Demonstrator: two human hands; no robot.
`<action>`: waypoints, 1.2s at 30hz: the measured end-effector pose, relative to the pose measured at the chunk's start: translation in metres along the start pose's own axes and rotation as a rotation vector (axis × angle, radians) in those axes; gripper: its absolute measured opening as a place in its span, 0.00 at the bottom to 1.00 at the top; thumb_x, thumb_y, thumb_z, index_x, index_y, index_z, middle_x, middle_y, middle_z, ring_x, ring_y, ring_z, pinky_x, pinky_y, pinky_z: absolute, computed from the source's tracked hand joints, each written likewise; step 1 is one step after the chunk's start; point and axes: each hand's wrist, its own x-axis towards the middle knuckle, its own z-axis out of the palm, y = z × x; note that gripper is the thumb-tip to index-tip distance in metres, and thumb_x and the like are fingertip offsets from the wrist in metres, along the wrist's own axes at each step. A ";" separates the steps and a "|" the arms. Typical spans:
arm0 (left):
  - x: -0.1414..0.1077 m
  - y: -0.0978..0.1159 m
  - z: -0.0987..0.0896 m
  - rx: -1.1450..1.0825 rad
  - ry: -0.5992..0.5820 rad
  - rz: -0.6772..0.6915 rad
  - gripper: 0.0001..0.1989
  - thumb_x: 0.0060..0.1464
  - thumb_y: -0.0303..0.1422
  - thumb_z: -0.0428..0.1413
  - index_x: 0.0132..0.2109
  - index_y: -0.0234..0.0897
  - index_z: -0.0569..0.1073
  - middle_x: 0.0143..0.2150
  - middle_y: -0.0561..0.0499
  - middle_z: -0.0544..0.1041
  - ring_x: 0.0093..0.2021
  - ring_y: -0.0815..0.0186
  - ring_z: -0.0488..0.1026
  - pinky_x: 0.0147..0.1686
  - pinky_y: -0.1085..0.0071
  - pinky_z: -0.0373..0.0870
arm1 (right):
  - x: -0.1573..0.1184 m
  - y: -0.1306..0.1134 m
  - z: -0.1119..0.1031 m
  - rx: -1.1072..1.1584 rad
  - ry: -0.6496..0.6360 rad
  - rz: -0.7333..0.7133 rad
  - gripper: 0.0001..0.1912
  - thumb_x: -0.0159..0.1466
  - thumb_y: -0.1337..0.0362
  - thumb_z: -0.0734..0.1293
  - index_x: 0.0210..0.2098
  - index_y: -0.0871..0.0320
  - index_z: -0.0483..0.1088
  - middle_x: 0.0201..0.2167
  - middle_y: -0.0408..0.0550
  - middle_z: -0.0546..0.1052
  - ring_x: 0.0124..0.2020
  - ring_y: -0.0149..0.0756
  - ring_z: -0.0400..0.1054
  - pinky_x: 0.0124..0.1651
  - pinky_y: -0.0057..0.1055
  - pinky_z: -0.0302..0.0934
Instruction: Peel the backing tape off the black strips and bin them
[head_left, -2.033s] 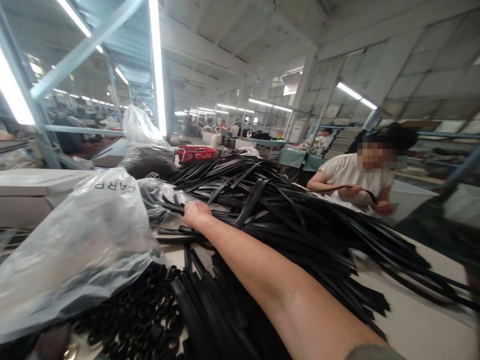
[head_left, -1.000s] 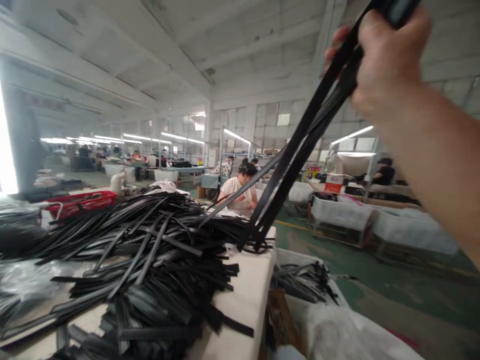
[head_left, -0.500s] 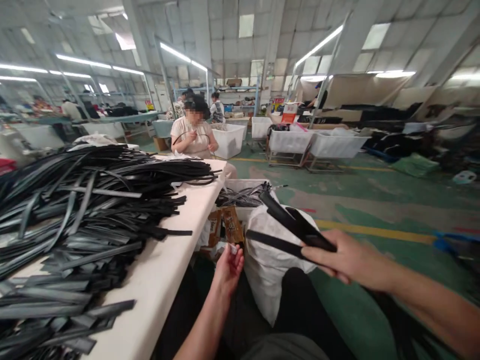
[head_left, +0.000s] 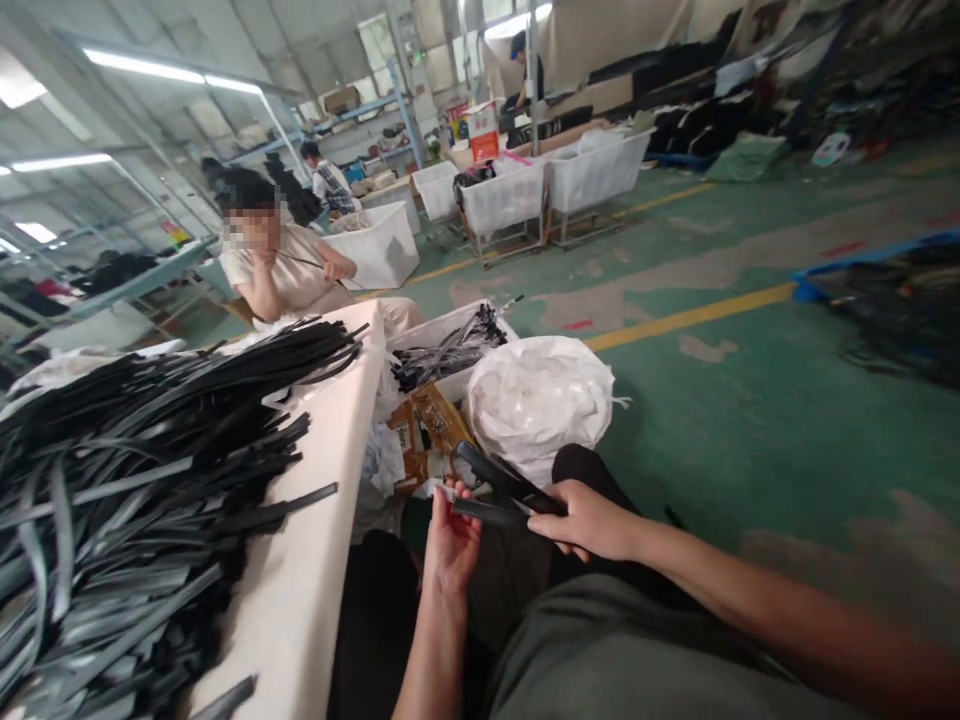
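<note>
Moved: your hands are coming together since the earlier frame, the left hand (head_left: 452, 545) rising to meet the right hand (head_left: 589, 520) above your lap.

Right hand: clamping a few short black strips (head_left: 504, 497), which are sticking out to the left of your fingers.

Left hand: reaching up, palm turned toward you, with its fingers (head_left: 450, 500) at the strips' ends — touching them, though I can't tell whether they're gripping.

Strips' place: lower middle of the frame, held in the air between the white table (head_left: 322, 430) and the white sack (head_left: 536, 405).

Table: running up the left of the frame, carrying a large heap of black strips (head_left: 112, 480) — one strip is lying apart from it on the tabletop.

Beyond your hands: a white bin (head_left: 480, 325) is holding more black strips (head_left: 446, 352), with a brown printed packet (head_left: 424, 435) lying just below it.

Co-worker: sitting at the table's far end at upper left, resting a hand (head_left: 334, 265) near a thin dark strip (head_left: 307, 262).
</note>
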 end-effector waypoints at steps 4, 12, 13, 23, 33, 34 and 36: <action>0.007 -0.002 -0.006 0.063 -0.011 -0.021 0.13 0.64 0.35 0.49 0.36 0.38 0.75 0.32 0.53 0.79 0.28 0.71 0.77 0.27 0.76 0.75 | 0.012 0.007 -0.003 0.021 0.013 0.021 0.13 0.60 0.55 0.64 0.28 0.59 0.64 0.17 0.38 0.66 0.13 0.24 0.58 0.16 0.20 0.52; 0.015 0.003 -0.003 0.084 -0.003 -0.027 0.15 0.66 0.35 0.46 0.38 0.38 0.77 0.33 0.52 0.80 0.32 0.71 0.77 0.33 0.74 0.76 | 0.029 0.022 -0.008 -0.027 0.038 0.047 0.13 0.62 0.56 0.62 0.29 0.60 0.66 0.17 0.38 0.67 0.14 0.25 0.60 0.16 0.20 0.54; 0.017 0.004 -0.003 0.092 0.008 -0.029 0.15 0.66 0.35 0.46 0.38 0.37 0.77 0.33 0.52 0.80 0.33 0.71 0.77 0.33 0.74 0.76 | 0.030 0.023 -0.008 -0.043 0.049 0.054 0.12 0.62 0.56 0.62 0.30 0.60 0.67 0.17 0.39 0.67 0.14 0.25 0.60 0.16 0.20 0.54; 0.033 -0.003 -0.009 0.179 0.093 0.019 0.14 0.65 0.32 0.48 0.38 0.34 0.77 0.31 0.50 0.79 0.28 0.71 0.76 0.26 0.76 0.71 | 0.033 0.023 -0.003 -0.469 0.168 -0.006 0.08 0.60 0.61 0.65 0.29 0.59 0.74 0.21 0.44 0.74 0.23 0.33 0.69 0.25 0.24 0.52; 0.034 -0.010 -0.007 0.174 0.158 -0.012 0.11 0.63 0.32 0.52 0.35 0.35 0.75 0.26 0.55 0.78 0.23 0.73 0.75 0.22 0.78 0.68 | 0.030 0.026 -0.002 -0.474 0.149 -0.038 0.08 0.60 0.62 0.66 0.28 0.59 0.73 0.19 0.42 0.73 0.22 0.32 0.66 0.24 0.24 0.49; 0.034 -0.010 -0.007 0.172 0.175 -0.012 0.10 0.63 0.32 0.52 0.34 0.35 0.75 0.26 0.55 0.78 0.23 0.73 0.75 0.22 0.78 0.68 | 0.030 0.027 -0.002 -0.472 0.146 -0.048 0.08 0.60 0.61 0.66 0.28 0.59 0.73 0.19 0.42 0.73 0.22 0.31 0.66 0.24 0.24 0.49; 0.034 -0.011 -0.007 0.161 0.198 -0.011 0.10 0.62 0.31 0.53 0.33 0.35 0.74 0.24 0.56 0.77 0.22 0.74 0.74 0.22 0.79 0.68 | 0.031 0.029 -0.001 -0.462 0.138 -0.058 0.08 0.60 0.62 0.66 0.29 0.59 0.73 0.19 0.42 0.72 0.21 0.31 0.66 0.24 0.24 0.49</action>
